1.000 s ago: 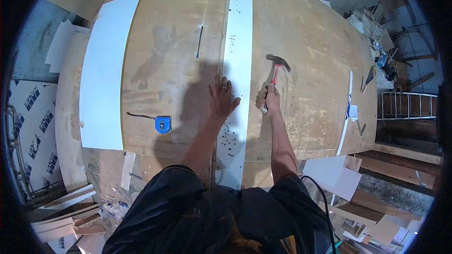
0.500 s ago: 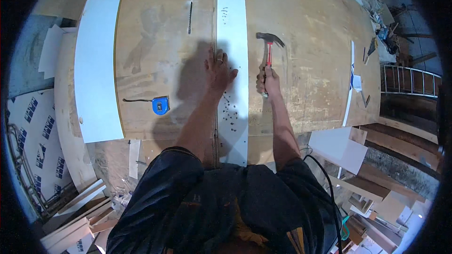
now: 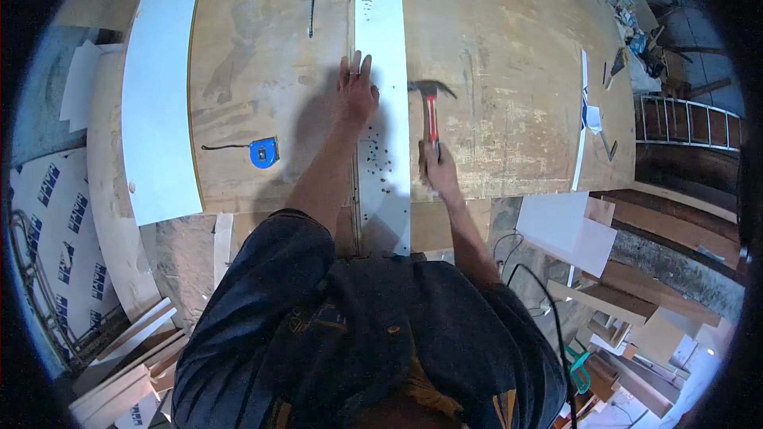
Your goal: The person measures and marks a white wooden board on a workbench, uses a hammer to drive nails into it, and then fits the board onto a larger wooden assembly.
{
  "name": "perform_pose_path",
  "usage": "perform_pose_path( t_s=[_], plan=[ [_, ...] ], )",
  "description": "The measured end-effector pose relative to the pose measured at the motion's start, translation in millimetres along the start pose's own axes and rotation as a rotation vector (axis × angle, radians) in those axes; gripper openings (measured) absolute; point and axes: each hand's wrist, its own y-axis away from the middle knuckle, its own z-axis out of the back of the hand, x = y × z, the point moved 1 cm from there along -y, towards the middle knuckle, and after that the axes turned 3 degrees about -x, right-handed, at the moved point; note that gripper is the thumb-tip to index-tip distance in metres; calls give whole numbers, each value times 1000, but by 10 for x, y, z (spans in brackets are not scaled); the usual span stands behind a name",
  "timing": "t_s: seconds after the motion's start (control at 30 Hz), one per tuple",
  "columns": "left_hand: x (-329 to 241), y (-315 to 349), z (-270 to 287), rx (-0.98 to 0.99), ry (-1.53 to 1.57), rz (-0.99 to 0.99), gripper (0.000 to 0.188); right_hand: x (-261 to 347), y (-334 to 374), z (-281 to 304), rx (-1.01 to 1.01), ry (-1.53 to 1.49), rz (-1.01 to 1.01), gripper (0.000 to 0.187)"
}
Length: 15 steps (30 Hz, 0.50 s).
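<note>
- Here, the right hand (image 3: 439,170) clenched a dark-headed claw hammer (image 3: 431,114) by its red-and-black handle, the head beside a long, narrow white board (image 3: 385,111).
- The left hand (image 3: 357,102), unclenched and outstretched, lay over the board's left edge.
- Dark specks (image 3: 385,191) dotted the board.
- Leftward, a blue, rounded tape measure (image 3: 263,152) rested on the tan wooden worktop (image 3: 501,71).

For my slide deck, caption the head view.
Right hand grips a claw hammer, left hand at the edge of a white strip.

Head-worn fisheye, downward over worktop (image 3: 509,127)
</note>
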Motion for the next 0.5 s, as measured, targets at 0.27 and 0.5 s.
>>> perform_pose_path(
  t_s=[0.27, 0.5],
  plan=[
    [-34, -26, 144, -11, 208, 209, 72, -425, 1080, 63, -188, 273, 247, 23],
    [-34, -1, 220, -50, 153, 174, 70, -262, 1405, 0, -167, 541, 332, 26]
  ],
)
